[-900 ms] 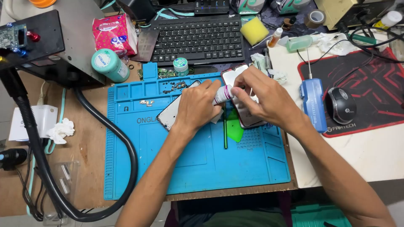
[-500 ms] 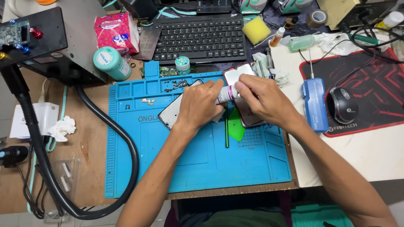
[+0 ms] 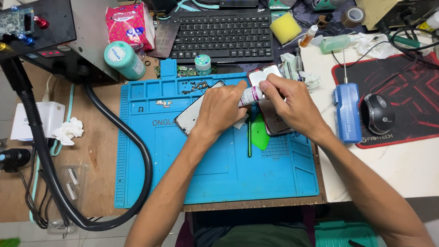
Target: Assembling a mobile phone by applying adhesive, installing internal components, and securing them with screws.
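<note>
Far left, black hose [image 3: 137, 155] curls round the blue mat [image 3: 219, 174] on the surface; teal canister [image 3: 124, 59] lies above it. Mid-mat, left hand [image 3: 224, 107] sits over a phone screen panel [image 3: 192, 116], fingers pinching a small white tube [image 3: 251, 95] w/ purple label. Right hand [image 3: 290, 107] grips the tube's other end, both hands clamped on it, over a phone body [image 3: 270, 121]; blue tool [image 3: 347, 112] & mouse [image 3: 377, 113] further right.

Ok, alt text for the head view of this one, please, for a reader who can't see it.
Over a blue work mat, two bare hands meet on a small white tube: the left hand and right hand both grip it above an opened phone. A detached phone screen, black keyboard and mouse surround them.
</note>
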